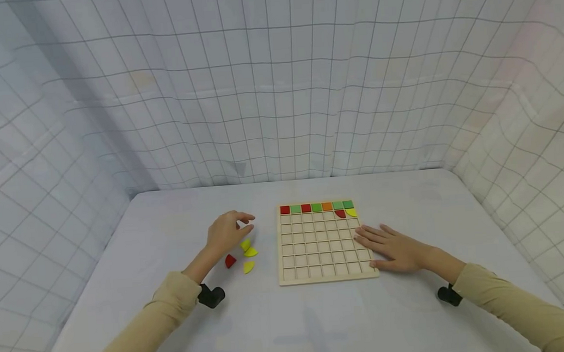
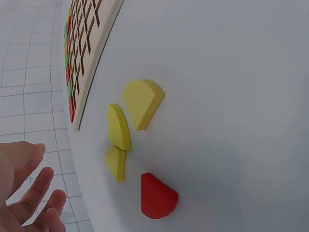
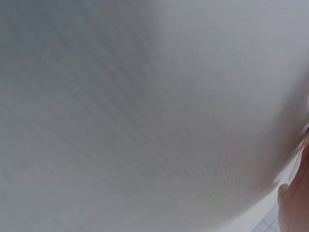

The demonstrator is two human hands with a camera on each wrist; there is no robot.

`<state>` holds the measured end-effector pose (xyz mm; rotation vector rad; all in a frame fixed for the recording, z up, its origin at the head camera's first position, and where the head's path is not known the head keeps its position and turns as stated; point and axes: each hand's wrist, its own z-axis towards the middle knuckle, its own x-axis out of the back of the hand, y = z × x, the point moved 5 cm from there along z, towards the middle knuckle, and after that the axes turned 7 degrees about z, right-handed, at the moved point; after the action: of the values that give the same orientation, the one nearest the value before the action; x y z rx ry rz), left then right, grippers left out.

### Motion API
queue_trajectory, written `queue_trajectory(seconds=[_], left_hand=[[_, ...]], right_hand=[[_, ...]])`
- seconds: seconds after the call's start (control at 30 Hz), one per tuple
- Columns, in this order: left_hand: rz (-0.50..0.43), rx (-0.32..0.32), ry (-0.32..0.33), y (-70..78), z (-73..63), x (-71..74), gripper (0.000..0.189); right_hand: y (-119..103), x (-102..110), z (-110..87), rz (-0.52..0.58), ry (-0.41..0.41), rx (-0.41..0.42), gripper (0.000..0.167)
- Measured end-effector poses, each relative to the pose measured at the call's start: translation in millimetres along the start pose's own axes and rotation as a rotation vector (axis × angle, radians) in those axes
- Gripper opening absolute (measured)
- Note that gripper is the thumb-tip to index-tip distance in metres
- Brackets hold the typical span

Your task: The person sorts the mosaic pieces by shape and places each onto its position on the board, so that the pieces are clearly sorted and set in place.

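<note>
A wooden grid board (image 1: 322, 243) lies flat on the table. Its far row holds square tiles in red, green and orange, and a red (image 1: 340, 214) and a yellow quarter-round piece (image 1: 351, 212) sit in the second row at the right. My right hand (image 1: 397, 251) rests with spread fingers on the board's right edge. Left of the board, my left hand (image 1: 227, 231) hovers, thumb and fingers apart and nothing visible between them. Just below it lie several yellow quarter-round pieces (image 2: 143, 102) and a red one (image 2: 158, 197), loose on the table.
The white table (image 1: 322, 326) ends at a white gridded curtain (image 1: 286, 99) at the back, with similar curtains along both sides. Black wrist devices (image 1: 211, 296) are strapped on both forearms. In the right wrist view the tabletop fills most of the picture.
</note>
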<state>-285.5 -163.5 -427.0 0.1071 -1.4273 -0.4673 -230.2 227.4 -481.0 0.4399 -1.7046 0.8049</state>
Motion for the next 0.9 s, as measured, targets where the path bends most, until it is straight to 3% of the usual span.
queue_trajectory(seconds=[0.37, 0.6, 0.9], left_hand=[[-0.037, 0.040, -0.004, -15.5, -20.8, -1.7, 0.026], [-0.048, 0.040, -0.004, -20.2, -31.2, -2.0, 0.026], [-0.069, 0.105, -0.039, -25.8, -32.8, -13.9, 0.028]], right_hand=[[-4, 3, -0.8, 0.024, 0.038, 0.035, 0.069], [-3, 4, -1.2, 0.024, 0.006, 0.002, 0.070], [-1, 2, -0.4, 0.018, -0.005, 0.002, 0.071]])
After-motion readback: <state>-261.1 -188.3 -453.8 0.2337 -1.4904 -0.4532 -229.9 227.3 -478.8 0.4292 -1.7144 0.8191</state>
